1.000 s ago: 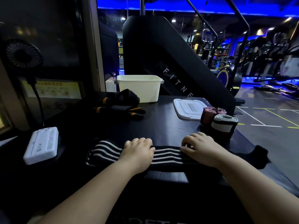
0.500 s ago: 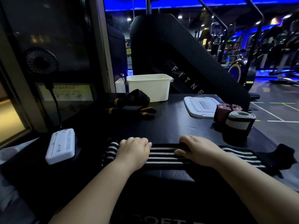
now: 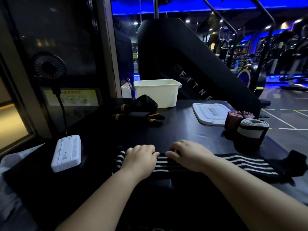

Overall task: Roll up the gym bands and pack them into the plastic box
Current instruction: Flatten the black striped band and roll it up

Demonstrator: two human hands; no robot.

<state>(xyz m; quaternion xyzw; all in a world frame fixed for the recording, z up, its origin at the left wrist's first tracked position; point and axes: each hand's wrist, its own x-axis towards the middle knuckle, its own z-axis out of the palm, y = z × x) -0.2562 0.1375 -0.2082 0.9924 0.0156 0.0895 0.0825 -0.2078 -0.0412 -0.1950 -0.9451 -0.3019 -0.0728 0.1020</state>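
**benchrat:** ok so what's on the far left?

**kettle_k:** A small round black fan up against the wall. Below it, a flat white rectangular plastic gadget lies on the black tabletop. Can't tell what it is.

**benchrat:** and moving right?

**kettle_k:** A loose heap of black fabric bands with yellow stripes, not rolled. It sits just in front of the open white plastic box at the table's far edge. Can't see inside the box from here.

**benchrat:** hands?

**kettle_k:** Both are down on a black-and-white striped band that's stretched flat across the near edge. The left hand is near its left end, fingers curled over the far edge of the cloth. The right hand is just beside it, almost touching. Its fingers are bent round that same edge and its thumb lies on the stripes. The rest of the striped band trails off to the right.

**benchrat:** right side?

**kettle_k:** The box's flat white plastic lid is lying on the table. Touching its right corner is a rolled maroon band. A rolled grey, white and black band stands on end against that one.
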